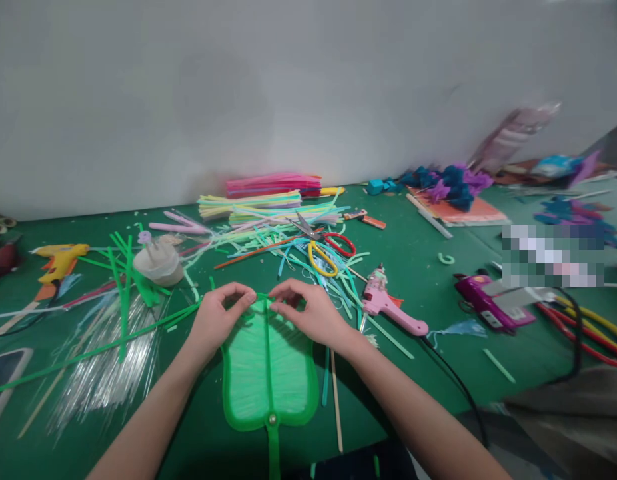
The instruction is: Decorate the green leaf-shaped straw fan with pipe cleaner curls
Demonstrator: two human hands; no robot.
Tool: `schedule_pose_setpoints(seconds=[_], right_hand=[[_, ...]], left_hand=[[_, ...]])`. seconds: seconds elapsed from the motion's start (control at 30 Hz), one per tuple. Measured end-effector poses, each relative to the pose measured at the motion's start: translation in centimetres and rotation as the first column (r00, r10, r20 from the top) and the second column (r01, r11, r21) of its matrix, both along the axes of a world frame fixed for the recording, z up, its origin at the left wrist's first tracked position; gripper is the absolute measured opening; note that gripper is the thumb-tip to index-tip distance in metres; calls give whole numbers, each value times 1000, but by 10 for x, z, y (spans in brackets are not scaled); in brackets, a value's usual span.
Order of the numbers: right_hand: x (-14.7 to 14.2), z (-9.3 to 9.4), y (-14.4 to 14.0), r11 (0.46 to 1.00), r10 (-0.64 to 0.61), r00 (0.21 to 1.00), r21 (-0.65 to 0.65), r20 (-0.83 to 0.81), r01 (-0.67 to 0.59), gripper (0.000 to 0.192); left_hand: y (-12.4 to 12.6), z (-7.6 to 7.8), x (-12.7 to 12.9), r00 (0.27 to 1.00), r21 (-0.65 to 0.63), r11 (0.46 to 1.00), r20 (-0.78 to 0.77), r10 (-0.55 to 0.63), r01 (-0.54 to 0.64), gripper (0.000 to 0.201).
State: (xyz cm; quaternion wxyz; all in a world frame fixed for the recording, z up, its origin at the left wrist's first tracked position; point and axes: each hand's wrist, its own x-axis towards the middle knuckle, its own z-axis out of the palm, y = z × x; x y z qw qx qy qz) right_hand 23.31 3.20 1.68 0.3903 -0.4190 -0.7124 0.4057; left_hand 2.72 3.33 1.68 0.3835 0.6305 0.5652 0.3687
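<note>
A green hand fan (291,373) with a fuzzy rim, translucent streaked panels and a centre rib points its top edge away from me. A small round bead sits where its handle (273,447) begins. My left hand (223,310) pinches the rim at the top, left of the rib. Just right of the rib, my right hand (308,310) has thumb and fingers closed on the same edge. A long green pipe cleaner (93,353) runs from the left side of the table up to my left hand, where its end is hidden.
Scissors (316,243) lie beyond the hands among cut pipe cleaners. A pink glue gun (388,303) with a cord is to the right, a yellow glue gun (61,260) far left. Clear thin strips (113,373), a cup (158,260) and pipe cleaner bundles (248,203) surround the fan.
</note>
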Motion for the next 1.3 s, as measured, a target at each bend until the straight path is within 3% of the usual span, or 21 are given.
schedule_pose_setpoints(seconds=[0.47,0.57,0.7,0.83,1.03,1.3], right_hand=[[2,3,-1,1000,-6,1000,-29,29,7,5],[5,3,-2,998,45,998,51,36,-47,12],[8,0,-3,934,110,965,307,236,-181,17],[9,-4,-2,869,30,893,429,450,-245,15],[9,-4,-1,848,-79,807,466,585,-254,6],[3,1,-6,882,-38,758,378,651,-280,8]], left_hand=[[0,-3,2,1000,-2,1000,15,7,-7,28],[0,-4,3,1000,6,1000,13,9,-9,27],[0,-5,3,1000,19,1000,8,16,-16,27],[0,-6,4,1000,27,1000,-10,11,-11,28],[1,-7,6,999,39,999,-48,4,-2,26],[2,-3,9,997,57,998,-75,8,-3,26]])
